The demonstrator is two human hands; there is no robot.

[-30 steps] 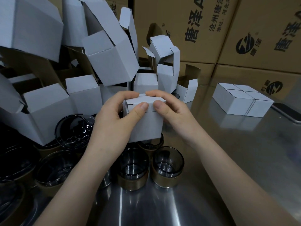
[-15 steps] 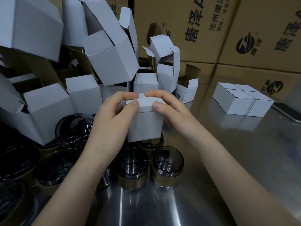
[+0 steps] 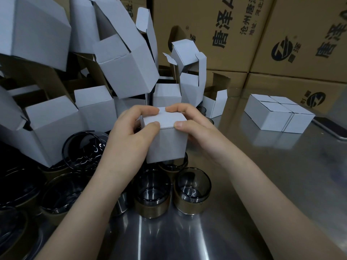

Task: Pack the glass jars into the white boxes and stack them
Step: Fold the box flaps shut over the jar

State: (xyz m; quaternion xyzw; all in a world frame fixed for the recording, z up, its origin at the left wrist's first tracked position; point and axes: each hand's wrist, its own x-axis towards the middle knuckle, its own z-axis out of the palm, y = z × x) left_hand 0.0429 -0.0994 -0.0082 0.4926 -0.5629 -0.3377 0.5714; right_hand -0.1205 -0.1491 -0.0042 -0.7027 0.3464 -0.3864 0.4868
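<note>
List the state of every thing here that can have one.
Box in the middle: closed, lid flat.
Left grip: holds that box.
Right grip: holds that box.
Four boxes on the right: closed, side by side.
Piled boxes: flaps open.
Front jars: upright, empty, unpacked.

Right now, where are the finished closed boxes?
Head view: the closed boxes sit together at far right on the metal table, before the brown cartons.
</note>
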